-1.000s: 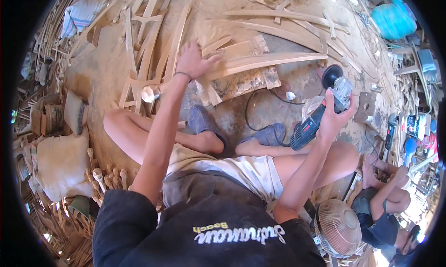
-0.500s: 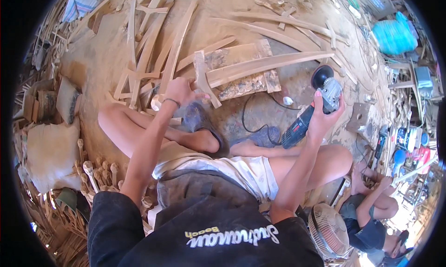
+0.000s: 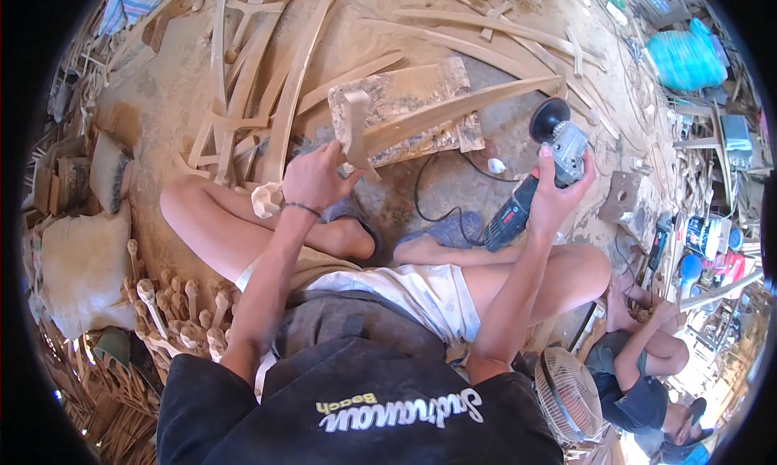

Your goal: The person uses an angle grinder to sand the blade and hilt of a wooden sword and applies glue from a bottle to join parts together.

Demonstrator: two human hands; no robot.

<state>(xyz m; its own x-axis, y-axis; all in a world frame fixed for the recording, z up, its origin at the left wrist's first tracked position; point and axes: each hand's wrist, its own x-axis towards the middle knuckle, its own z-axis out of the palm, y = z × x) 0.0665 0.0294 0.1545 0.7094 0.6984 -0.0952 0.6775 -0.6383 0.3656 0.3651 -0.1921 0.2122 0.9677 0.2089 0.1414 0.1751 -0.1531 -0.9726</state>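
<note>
My left hand (image 3: 314, 178) grips the crosspiece end of a T-shaped wooden piece (image 3: 461, 110). Its long curved bar reaches away to the right, over a worn wooden block (image 3: 413, 83) on the floor. In my right hand (image 3: 558, 194) is an angle grinder (image 3: 510, 216), held by its grey head with the dark round disc (image 3: 549, 118) facing up and away. The disc is close to the far end of the bar, apparently apart from it. A black cord (image 3: 418, 191) loops from the grinder across the floor between my feet and the block.
Long wooden strips (image 3: 303, 68) and other cut parts lie beyond the block. Carved sticks (image 3: 190, 303) stand bundled at my left. On the right are a fan (image 3: 569, 396), a turquoise bag (image 3: 686, 59), a holed block (image 3: 625, 198) and another seated person (image 3: 647, 368).
My left hand has turned and tilted the wooden piece, raising the crosspiece end toward me. The grinder in my right hand has shifted only slightly.
</note>
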